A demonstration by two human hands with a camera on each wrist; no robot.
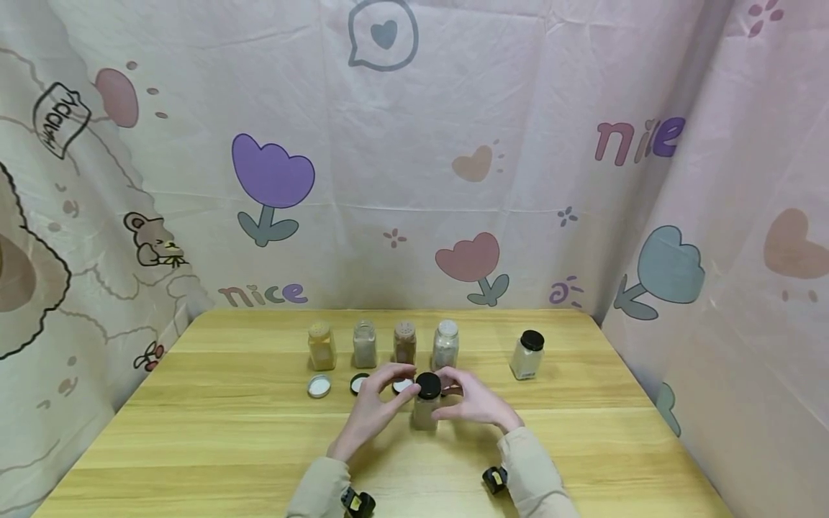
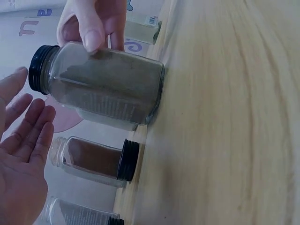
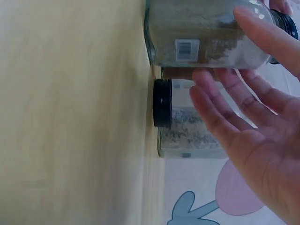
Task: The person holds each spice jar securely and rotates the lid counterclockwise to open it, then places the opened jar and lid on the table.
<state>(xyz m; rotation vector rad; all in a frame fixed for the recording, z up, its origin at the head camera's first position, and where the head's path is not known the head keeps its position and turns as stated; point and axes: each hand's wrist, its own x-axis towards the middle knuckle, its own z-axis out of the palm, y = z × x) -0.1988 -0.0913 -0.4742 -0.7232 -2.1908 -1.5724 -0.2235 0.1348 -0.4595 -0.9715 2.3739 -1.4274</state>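
Note:
A glass spice jar [image 1: 425,416] of grey-brown powder with a black lid [image 1: 428,385] stands upright on the wooden table. My right hand [image 1: 476,398] holds its body, thumb on the near face and fingers at the side and behind, as the left wrist view shows. My left hand [image 1: 378,404] is beside the lid, thumb and fingers spread; in the left wrist view these fingers [image 2: 33,126] look apart from the lid. Lids lie behind the hands: a pale-lined one [image 1: 319,386], a black-rimmed one [image 1: 358,383] and another [image 1: 402,386], partly hidden by the left hand.
At the back stand a yellow-powder jar [image 1: 322,350], a greyish jar [image 1: 365,348], a brown-powder jar [image 1: 404,346] and a speckled jar [image 1: 445,348], all with uncovered shaker tops. Farther right is a black-lidded jar [image 1: 527,356]. A printed curtain [image 1: 388,144] hangs behind the table [image 1: 214,432].

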